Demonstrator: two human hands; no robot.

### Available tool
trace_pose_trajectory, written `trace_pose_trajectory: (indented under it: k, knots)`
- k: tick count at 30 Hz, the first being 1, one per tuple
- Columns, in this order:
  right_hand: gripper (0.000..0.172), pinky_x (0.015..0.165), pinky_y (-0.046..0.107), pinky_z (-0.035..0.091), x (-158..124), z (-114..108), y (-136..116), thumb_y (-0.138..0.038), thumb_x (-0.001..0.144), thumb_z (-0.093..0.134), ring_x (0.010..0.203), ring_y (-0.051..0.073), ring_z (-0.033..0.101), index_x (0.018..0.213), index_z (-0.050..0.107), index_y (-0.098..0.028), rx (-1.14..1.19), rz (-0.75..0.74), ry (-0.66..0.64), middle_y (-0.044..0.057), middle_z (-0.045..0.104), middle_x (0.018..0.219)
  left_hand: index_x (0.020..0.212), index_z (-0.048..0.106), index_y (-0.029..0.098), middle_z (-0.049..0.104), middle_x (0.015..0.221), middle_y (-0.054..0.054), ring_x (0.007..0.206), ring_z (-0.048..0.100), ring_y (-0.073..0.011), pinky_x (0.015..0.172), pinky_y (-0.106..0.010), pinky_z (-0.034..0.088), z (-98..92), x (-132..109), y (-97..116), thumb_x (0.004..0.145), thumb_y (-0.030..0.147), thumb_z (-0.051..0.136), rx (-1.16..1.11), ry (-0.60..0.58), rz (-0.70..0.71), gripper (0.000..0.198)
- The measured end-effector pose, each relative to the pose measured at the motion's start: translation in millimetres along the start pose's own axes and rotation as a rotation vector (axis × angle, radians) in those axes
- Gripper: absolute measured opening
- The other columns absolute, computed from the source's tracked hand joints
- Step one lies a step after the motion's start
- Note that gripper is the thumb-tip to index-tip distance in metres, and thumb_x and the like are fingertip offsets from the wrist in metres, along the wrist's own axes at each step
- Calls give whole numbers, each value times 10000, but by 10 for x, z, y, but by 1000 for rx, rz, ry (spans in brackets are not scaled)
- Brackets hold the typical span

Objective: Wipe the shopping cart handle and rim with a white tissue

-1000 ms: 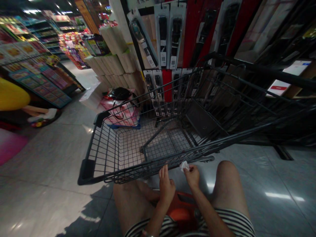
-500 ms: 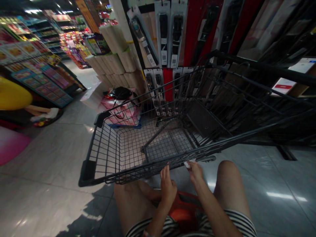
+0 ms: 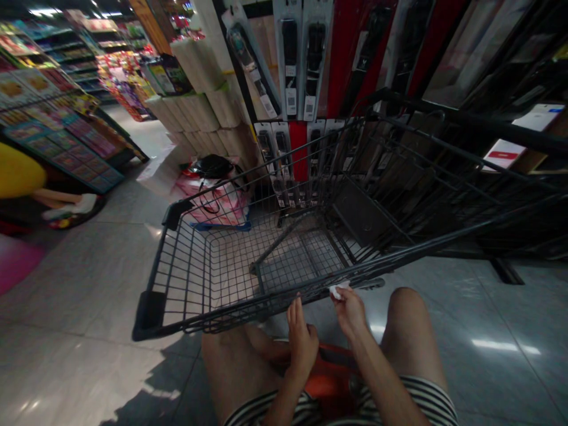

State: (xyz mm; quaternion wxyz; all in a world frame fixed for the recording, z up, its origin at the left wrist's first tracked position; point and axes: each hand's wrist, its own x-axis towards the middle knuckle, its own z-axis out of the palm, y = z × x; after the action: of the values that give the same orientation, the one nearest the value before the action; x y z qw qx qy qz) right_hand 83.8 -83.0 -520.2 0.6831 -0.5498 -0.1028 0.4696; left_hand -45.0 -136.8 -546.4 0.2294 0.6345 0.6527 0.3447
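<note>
A dark wire shopping cart [image 3: 153,310] stands side-on in front of my knees, and its basket shows only bare mesh. My right hand [image 3: 351,312] pinches a crumpled white tissue [image 3: 339,290] against the near side of the cart, close under the basket's lower rail. To its left, my left hand [image 3: 302,338] has its fingers stretched upward, fingertips at the same wire side and the thumb apart. Whether those fingertips press on the wire, I cannot tell. Below both hands sits an orange seat [image 3: 331,381] between my legs.
Packaged belts or straps [image 3: 289,65] hang on a rack behind the cart. Stacked paper packs [image 3: 190,112] and a pink bag [image 3: 217,198] stand beyond the basket. A display stand [image 3: 66,142] is at the left, with grey tiled floor [image 3: 106,266] before it.
The view has shifted slightly, so the cart and shelves sit a little further left. The tissue shows a bit more in my right hand. My left hand keeps nearly the same place.
</note>
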Motion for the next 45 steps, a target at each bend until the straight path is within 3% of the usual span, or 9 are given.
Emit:
trace_pose_trajectory:
  k: [6,11,16,18,21,27,35,41,45]
  knots:
    - [218,597,252,500,-127,76,-352,-258,547,692,635,129,585,714,575,-181,69,43,38,-17,620,686,1409,309,156,435,1403,-122,1349,347,-233,1116,-467,340,-8,-60,153,690,-13,382,-11,48,-10,742]
    - [204,673,281,518,-206,109,-477,-277,597,647,673,131,595,755,539,-206,58,6,19,-37,603,709,1379,348,174,493,1345,-121,1303,402,-241,1093,-489,356,-51,25,262,734,14,394,15,138,74,666]
    - [274,702,267,497,-241,137,-435,-316,601,667,718,137,597,829,570,-199,-22,-55,43,-24,632,752,1223,500,173,583,1208,-127,1158,524,-241,1029,-491,417,-116,187,276,874,194,426,42,145,91,358]
    - [329,709,270,491,-247,138,-407,-345,603,697,745,154,606,870,594,-183,-84,-76,53,1,660,786,1193,523,173,593,1182,-126,1125,546,-244,1007,-484,437,-131,213,264,883,260,461,56,124,76,328]
    - [397,719,284,493,-241,121,-379,-400,612,715,766,178,625,912,616,-161,-176,-98,60,36,690,822,1244,492,159,572,1213,-138,1158,535,-254,996,-467,451,-124,193,225,872,254,472,77,71,40,385]
    - [365,630,257,461,-177,43,-328,-462,646,693,659,165,589,828,647,-149,-378,-142,32,24,667,702,1328,413,119,503,1313,-176,1256,468,-272,1037,-462,425,-65,114,77,842,184,456,96,-9,-20,492]
    - [356,597,270,431,-101,-21,20,-518,662,643,605,170,551,693,638,-163,-586,-203,-17,21,623,637,1341,405,129,499,1338,-158,1270,463,-256,1062,-457,411,-71,121,-25,829,145,429,91,-38,-11,513]
    - [249,613,278,396,-26,-3,36,-435,673,620,599,168,506,625,554,-201,-722,-309,29,13,566,623,1340,393,80,461,1362,-200,1297,429,-273,1072,-476,395,-64,111,-72,826,129,400,89,-70,-5,516]
    - [202,606,282,362,-31,11,-19,-365,669,606,576,166,473,577,501,-219,-785,-352,25,-6,513,583,1359,378,114,460,1369,-173,1297,432,-256,1085,-470,381,-58,113,-90,807,99,405,82,-82,0,553]
